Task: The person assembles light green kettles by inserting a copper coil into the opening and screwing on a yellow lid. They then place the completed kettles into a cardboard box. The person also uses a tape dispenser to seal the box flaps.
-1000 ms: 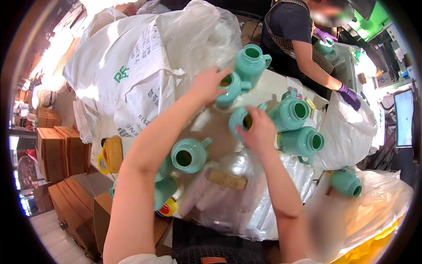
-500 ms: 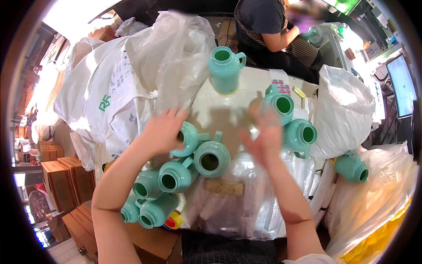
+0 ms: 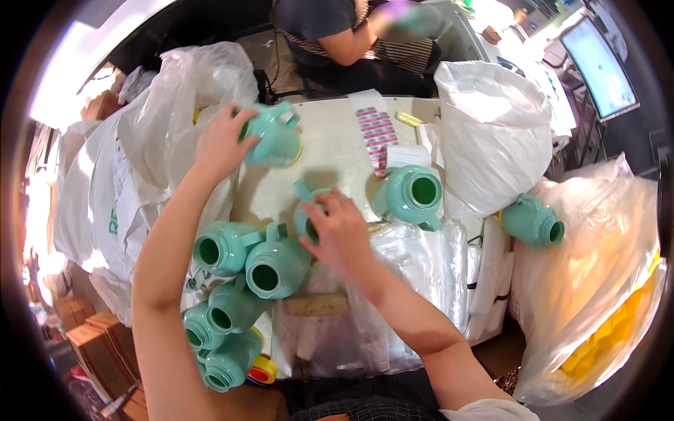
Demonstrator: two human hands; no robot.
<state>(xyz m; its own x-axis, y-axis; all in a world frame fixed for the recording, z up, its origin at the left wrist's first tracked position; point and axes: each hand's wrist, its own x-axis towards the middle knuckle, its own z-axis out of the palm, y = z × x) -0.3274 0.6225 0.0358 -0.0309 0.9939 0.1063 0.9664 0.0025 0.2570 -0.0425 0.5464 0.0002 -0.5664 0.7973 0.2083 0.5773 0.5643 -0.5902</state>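
Observation:
Several glossy teal jugs with loop handles and open, dark mouths stand or lean about a pale tabletop. My left hand is closed around the mouth end of one teal jug at the far left of the tabletop; this jug is tilted, its yellow-edged base toward the right. Nearer the middle, my right hand has its fingers over another teal jug and hides much of it. Beside that jug lies a tight cluster, with one jug closest to my right hand. To the right, a separate jug leans with its handle downward.
A sheet of red-and-grey labels lies at the back. White sacks flank the tabletop, and clear plastic bags cover its front. One jug rests by a bag with yellow contents. Another person sits across.
My left hand has moved to the far jug and gripped it; that jug now tilts. My right hand has brought a jug leftward from the right-hand pair to the cluster. The view has shifted.

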